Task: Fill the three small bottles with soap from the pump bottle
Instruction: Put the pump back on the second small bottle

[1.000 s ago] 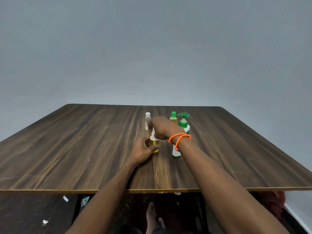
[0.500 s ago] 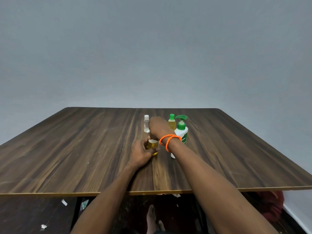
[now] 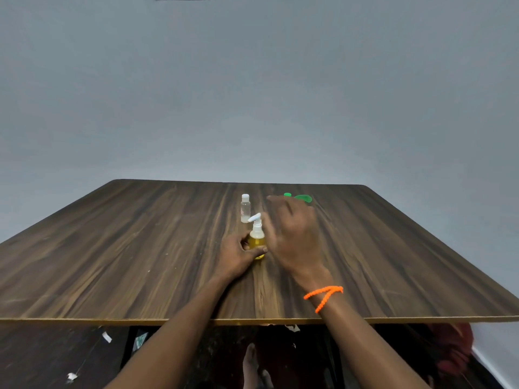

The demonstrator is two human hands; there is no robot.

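Observation:
A small bottle of yellow liquid with a white pump-style top stands upright on the wooden table. My left hand grips its base. My right hand hovers just right of it, fingers spread, motion-blurred, holding nothing. A small clear bottle with a white cap stands behind. The green pump head of the soap pump bottle and a green cap of another small bottle peek out above my right hand; their bodies are hidden.
The table's front edge runs near my forearms. Under it are a bare foot and scraps of paper on the dark floor. A grey wall stands behind the table.
My right hand has lifted off the top of the yellow bottle and pulled back toward me and rightward. The bottle's white top is now uncovered. My left hand stays on the bottle.

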